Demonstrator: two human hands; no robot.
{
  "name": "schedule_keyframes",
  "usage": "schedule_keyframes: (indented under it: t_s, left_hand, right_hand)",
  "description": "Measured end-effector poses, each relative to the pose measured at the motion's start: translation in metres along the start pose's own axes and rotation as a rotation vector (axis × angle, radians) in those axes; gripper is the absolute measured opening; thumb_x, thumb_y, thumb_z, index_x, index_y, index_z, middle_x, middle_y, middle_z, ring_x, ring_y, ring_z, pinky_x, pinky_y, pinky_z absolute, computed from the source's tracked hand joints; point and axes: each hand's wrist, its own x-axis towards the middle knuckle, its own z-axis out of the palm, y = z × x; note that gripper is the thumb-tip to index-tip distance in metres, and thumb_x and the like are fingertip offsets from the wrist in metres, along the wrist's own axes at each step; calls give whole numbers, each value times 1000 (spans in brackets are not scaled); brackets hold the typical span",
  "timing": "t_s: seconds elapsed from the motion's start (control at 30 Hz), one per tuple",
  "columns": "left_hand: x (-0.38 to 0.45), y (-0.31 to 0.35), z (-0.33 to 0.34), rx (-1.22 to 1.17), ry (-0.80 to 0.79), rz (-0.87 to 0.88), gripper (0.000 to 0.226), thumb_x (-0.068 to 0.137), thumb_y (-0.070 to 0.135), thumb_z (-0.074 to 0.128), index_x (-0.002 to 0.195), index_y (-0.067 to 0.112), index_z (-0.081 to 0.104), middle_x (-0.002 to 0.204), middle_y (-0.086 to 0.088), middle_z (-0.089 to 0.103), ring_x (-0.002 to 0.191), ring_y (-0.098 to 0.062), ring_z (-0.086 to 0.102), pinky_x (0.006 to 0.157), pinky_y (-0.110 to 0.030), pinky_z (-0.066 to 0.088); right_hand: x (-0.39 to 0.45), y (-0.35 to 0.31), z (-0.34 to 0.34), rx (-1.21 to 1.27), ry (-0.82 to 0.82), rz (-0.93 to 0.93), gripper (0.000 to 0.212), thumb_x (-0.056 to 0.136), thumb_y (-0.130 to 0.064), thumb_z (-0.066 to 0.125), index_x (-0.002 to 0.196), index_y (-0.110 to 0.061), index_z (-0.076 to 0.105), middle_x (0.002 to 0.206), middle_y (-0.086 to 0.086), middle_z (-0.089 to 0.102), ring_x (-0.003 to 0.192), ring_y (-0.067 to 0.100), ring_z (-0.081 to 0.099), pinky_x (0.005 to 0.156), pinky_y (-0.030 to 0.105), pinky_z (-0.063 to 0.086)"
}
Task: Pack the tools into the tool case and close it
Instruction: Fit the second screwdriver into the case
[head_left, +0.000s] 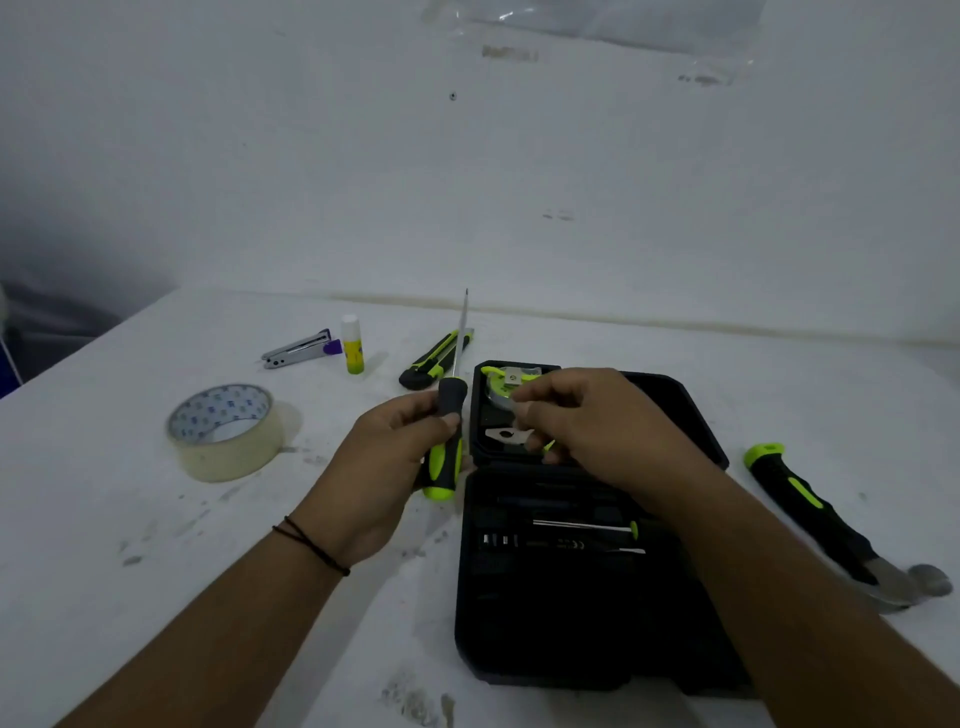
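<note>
Left grip (395, 452) around one screwdriver (448, 441)

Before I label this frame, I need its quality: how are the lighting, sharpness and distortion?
Head view: dim, flat, bluish light with soft shadows; the open tool case is so dark its slots barely show; the hammer head at the right edge is blurred; wide-angle bending curves the table's far edge; the screwdriver in the left hand stays fairly sharp.

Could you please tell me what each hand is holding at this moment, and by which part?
The left hand grips the screwdriver by its handle. The right hand pinches something small over the open tool case; what it is cannot be told.
</note>
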Motion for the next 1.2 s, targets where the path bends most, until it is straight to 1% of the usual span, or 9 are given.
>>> schedule_keyframes:
  t_s: [0.3,0.47,0.53,0.67,0.77,0.83,1.0,1.1,1.2]
  left_hand:
    - [-18,2,48,-145,-165,-50,28,85,2,55,113,-2,58,99,-17,67,85,-26,64,78,-36,55]
    - [-13,0,60,84,-133,76,23,83,4,61,106,7,65,94,-16,69,82,-22,65,81,-35,53]
    - [-10,1,61,312,-149,180,24,82,6,65,105,13,69,95,-9,71,86,-16,66,86,-28,52]
    - [-7,4,64,573,-217,297,26,81,10,68,90,35,68,88,12,71,83,2,64,76,-10,48]
    - [-3,6,63,729,-251,358,24,80,16,69,99,30,71,93,18,69,88,6,62,81,-8,44]
    - [-1,7,62,791,-275,391,27,79,17,70,104,26,71,94,21,67,91,6,61,84,-6,43]
    - [5,4,52,842,-309,417,20,79,23,70,99,27,72,93,16,69,90,4,62,85,-12,46]
    - [10,3,31,788,-242,378,15,83,23,66,96,25,73,96,11,70,91,-1,63,84,-19,49]
    - [12,-5,13,778,-195,318,12,84,20,65,92,22,74,94,6,72,86,-2,63,73,-7,46]
  right_hand:
    - [-37,0,-26,-197,-30,-34,32,79,-36,68,109,-26,65,91,-8,67,85,14,66,75,32,58]
    - [-41,18,-36,-299,283,-155,23,80,-29,68,102,-24,66,82,-12,62,75,3,58,66,7,40]
    - [-41,25,-43,-401,435,-230,27,81,-24,67,107,-20,64,91,-5,57,82,5,53,69,7,35]
    - [-43,36,-53,-649,537,-384,43,83,-24,62,126,-22,57,135,4,47,128,23,38,105,32,26]
    - [-43,44,-59,-912,437,-414,37,85,-29,55,122,-24,61,132,0,56,135,25,36,112,52,9]
    - [-42,47,-62,-954,337,-394,31,89,-30,52,118,-25,63,118,-4,64,128,21,45,112,53,0]
    - [-39,55,-67,-926,203,-405,24,94,-26,49,104,-19,69,91,3,67,92,21,61,113,40,16]
    - [-38,65,-65,-908,177,-407,32,88,-29,44,88,-13,72,72,7,66,70,29,61,87,41,43]
    - [-39,73,-58,-851,119,-322,32,89,-32,45,95,-15,71,80,8,66,79,29,60,69,32,39]
